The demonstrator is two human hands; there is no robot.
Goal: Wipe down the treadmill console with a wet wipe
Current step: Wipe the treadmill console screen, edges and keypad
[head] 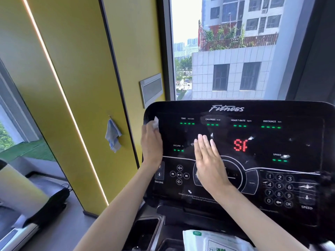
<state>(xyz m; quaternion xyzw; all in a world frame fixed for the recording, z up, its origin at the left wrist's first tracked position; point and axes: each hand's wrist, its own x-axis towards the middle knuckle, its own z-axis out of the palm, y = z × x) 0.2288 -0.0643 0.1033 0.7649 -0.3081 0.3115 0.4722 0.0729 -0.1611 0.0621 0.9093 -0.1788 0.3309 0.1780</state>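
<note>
The black treadmill console [272, 142] fills the right half of the view, its panel lit with green dashes and red letters. My left hand [151, 144] is at the console's left edge and holds a white wet wipe [155, 123] against the upper left corner of the panel. My right hand [208, 158] lies flat on the middle of the panel, fingers straight and together, holding nothing.
A white and green pack of wet wipes [213, 240] lies in the tray below the console, next to a dark cup holder [145, 232]. A blue cloth [112, 135] hangs on the yellow wall. Another treadmill [36, 205] stands at lower left. A window is behind the console.
</note>
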